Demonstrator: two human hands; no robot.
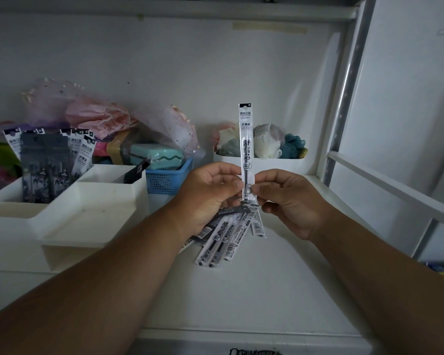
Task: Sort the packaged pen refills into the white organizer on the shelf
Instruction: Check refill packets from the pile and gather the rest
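Left hand (210,193) grips a fan of refills (226,237) hanging below it. Both thumbs pinch one upright refill (246,149), right hand (290,198) beside. Organizer (69,213) sits left of the hands, packs (46,165) standing inside.

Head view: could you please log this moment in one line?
right hand: pinches upright refill | left hand: holds refill bundle | organizer: part-filled

Both forearms enter from the 7 and 5 o'clock corners and converge at centre. Left hand (210,193): fingers curled, thumb tip pointing toward 3 o'clock, pinching. Right hand (290,198): at 3 o'clock of the left, just beside it, knuckles toward 12 o'clock, thumb and forefinger pinched together
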